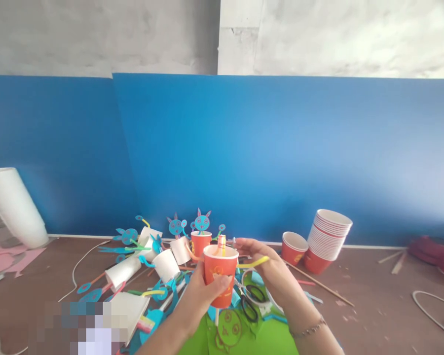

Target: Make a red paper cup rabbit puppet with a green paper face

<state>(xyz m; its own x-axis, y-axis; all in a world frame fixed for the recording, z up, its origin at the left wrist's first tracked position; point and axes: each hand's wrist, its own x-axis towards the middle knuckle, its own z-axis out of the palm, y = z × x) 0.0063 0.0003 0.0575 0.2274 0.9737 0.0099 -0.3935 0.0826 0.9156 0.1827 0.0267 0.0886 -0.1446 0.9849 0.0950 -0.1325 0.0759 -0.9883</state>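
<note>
A red paper cup (219,278) is upright in my left hand (203,296), the thumb across its front. A yellow bendy straw (257,263) sticks out of the cup's right side and an orange straw (194,251) out of its left. Below the base a thin white stick (217,316) shows. Something yellow and red, perhaps rolled, rises above the rim. My right hand (270,271) is beside the cup, fingers extended near the rim behind the yellow straw; whether they touch anything is unclear. Under the hands lie black-handled scissors (249,308) and green paper (274,337).
Behind on the left are several cups with blue paper animal heads (202,222) and straw arms. A tall stack of cups (327,239) and a red cup (294,246) stand right. A stick (321,286) lies nearby. A blue panel (281,148) borders the table.
</note>
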